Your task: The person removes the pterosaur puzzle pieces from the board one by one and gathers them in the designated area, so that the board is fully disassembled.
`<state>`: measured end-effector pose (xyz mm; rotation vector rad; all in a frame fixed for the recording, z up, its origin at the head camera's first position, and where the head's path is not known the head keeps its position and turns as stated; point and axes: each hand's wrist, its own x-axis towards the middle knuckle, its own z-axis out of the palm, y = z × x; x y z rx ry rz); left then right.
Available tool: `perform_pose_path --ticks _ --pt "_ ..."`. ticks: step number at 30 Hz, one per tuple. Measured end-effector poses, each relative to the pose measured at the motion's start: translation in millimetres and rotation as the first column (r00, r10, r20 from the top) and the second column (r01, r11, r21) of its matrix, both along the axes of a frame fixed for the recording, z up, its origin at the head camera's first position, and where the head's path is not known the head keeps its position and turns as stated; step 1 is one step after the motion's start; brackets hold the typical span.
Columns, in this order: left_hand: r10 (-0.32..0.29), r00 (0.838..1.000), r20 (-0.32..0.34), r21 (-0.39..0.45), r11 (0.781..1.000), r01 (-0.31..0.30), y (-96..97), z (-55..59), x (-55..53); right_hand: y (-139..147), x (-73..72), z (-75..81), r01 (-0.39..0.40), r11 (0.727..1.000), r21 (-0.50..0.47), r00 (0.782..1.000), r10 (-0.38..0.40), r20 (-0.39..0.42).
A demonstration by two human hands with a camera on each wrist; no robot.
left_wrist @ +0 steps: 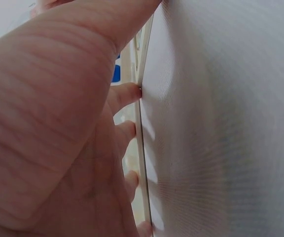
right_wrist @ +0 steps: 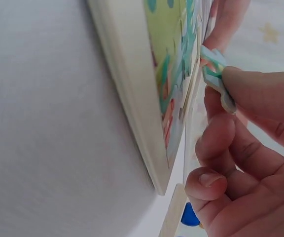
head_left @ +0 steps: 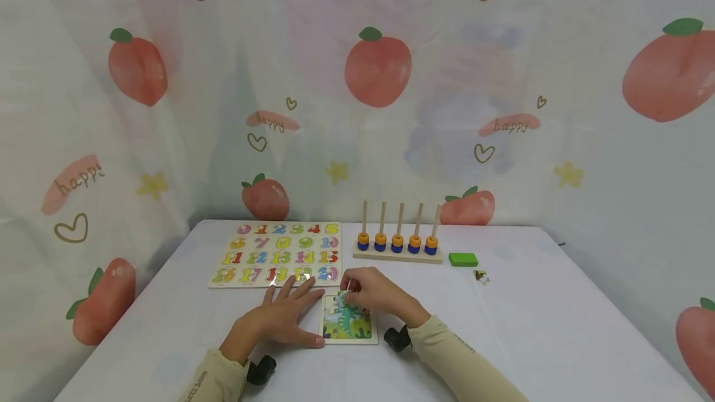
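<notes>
A small dinosaur jigsaw puzzle in a pale frame [head_left: 363, 342] lies flat on the table between the hands. My right hand [head_left: 373, 290] pinches a light-blue and green puzzle piece [right_wrist: 212, 69] between thumb and index finger, over the upper part of the puzzle. The piece is tilted in the right wrist view. Spread wide, my left hand [head_left: 282, 320] has its thumb at the frame's lower left corner, while its fingertips touch the near edge of the number board [head_left: 240, 285]. A second loose puzzle piece [head_left: 482, 276] lies to the right.
Behind the puzzle stands a wooden base [head_left: 398, 256] with several upright pegs carrying orange and blue beads. A green block [head_left: 463, 260] sits to its right. A patterned curtain [head_left: 380, 141] hangs behind the white table [head_left: 491, 340].
</notes>
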<state>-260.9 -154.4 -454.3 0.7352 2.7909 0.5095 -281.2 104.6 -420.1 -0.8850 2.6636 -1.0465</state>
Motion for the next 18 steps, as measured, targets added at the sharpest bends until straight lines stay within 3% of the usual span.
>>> perform_pose_path --ticks 8,18 --pt "0.035 0.999 0.037 -0.05 0.998 -0.033 5.9 17.7 8.6 10.0 1.1 4.9 0.019 0.999 -0.049 0.999 -0.018 0.03" --pt "0.034 0.998 0.059 -0.048 0.998 -0.032 6.2 21.0 7.8 32.1 -3.0 6.8 0.047 0.994 -0.095 0.997 -0.053 -0.06"
